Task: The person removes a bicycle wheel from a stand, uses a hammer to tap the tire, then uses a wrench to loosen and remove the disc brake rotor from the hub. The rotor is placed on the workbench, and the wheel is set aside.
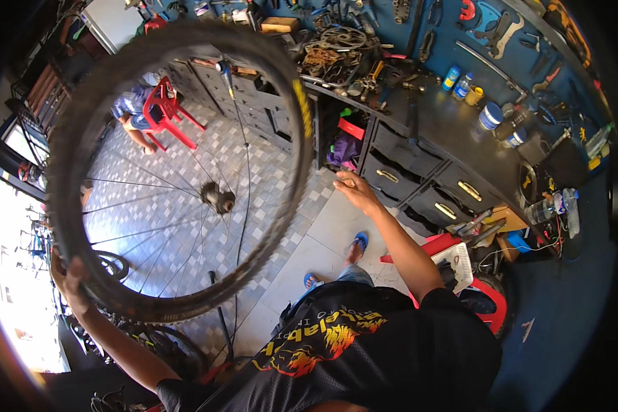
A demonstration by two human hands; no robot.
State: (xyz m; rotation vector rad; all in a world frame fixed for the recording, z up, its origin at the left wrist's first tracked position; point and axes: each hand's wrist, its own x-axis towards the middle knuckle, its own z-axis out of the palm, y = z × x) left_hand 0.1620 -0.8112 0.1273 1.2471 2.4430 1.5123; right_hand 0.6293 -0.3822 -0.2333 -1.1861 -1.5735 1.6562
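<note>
A bicycle wheel [67, 178] with a black knobby tire and yellow marking is raised at the left, its edge blurred. My left hand [72, 280] is closed on the tire at its lower left. Inside the wheel are thin spokes and a dark hub [218, 198]. A hose head [224, 74] shows at the upper inner rim; its black hose [243, 206] runs down across the wheel. Whether the head is fixed to the valve, I cannot tell. My right hand [356, 191] is apart from the wheel, holding nothing, its fingers loosely bent and apart.
A dark workbench [453, 123] with drawers, bottles and piled parts runs along the back and right. Tools hang on the blue wall [446, 41]. A person sits by a red chair [163, 110] beyond the wheel. A black upright bar [221, 312] stands below it, near bicycles.
</note>
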